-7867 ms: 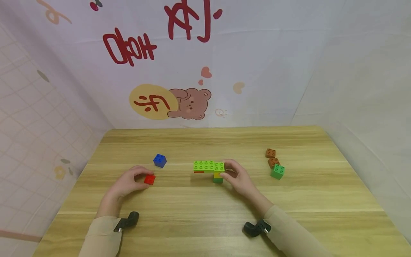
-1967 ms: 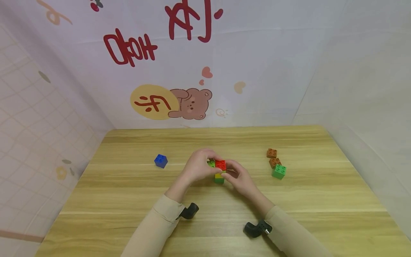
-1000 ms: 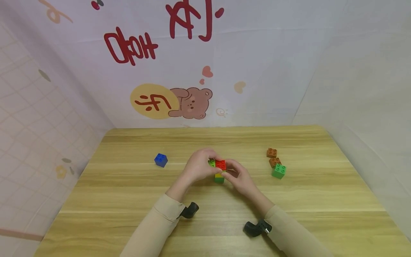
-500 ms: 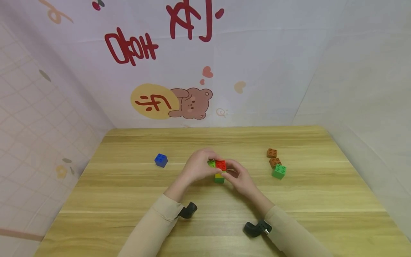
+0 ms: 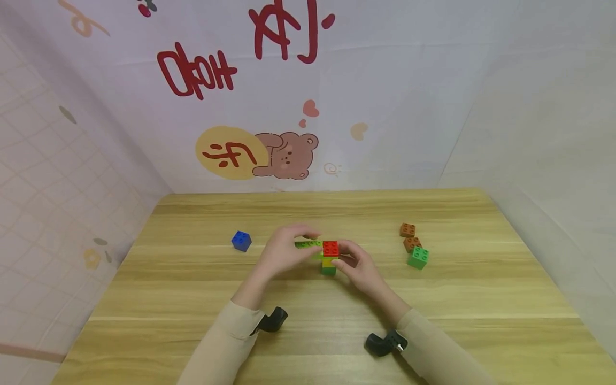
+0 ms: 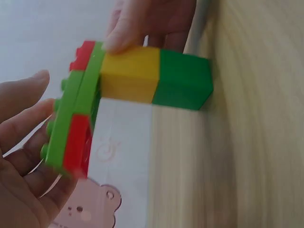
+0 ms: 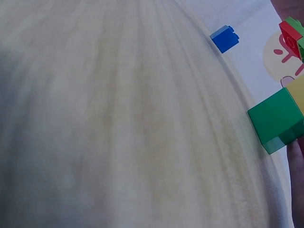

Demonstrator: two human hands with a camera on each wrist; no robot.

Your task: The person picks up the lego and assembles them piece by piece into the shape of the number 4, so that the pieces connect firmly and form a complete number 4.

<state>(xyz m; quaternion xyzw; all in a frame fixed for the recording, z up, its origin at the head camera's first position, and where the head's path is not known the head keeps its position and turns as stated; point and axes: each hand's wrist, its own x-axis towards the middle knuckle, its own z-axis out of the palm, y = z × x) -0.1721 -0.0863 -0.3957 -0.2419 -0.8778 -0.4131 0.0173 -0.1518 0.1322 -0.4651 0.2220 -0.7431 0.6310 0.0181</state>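
A toy-brick stack stands upright on the table, its dark green brick (image 6: 183, 78) at the bottom and a yellow brick (image 6: 130, 73) above. Higher up, light green bricks (image 6: 65, 126) reach out to the left, with a red brick (image 6: 78, 147) under their free end. Another red brick (image 5: 330, 247) tops the stack. My right hand (image 5: 361, 270) pinches the stack around the yellow brick; its thumb shows there in the left wrist view. My left hand (image 5: 284, 252) hovers round the light green overhang, thumb and fingers apart, holding nothing.
A blue brick (image 5: 241, 241) lies to the left on the wooden table (image 5: 308, 331). At right sit two brown bricks (image 5: 407, 230) and a bright green brick (image 5: 418, 258), close together. A printed cloth (image 5: 385, 96) hangs behind the table.
My left hand took the red brick from the left and set it on top of the stack. Now it has let go and drawn back leftward. The right hand stays on the stack.
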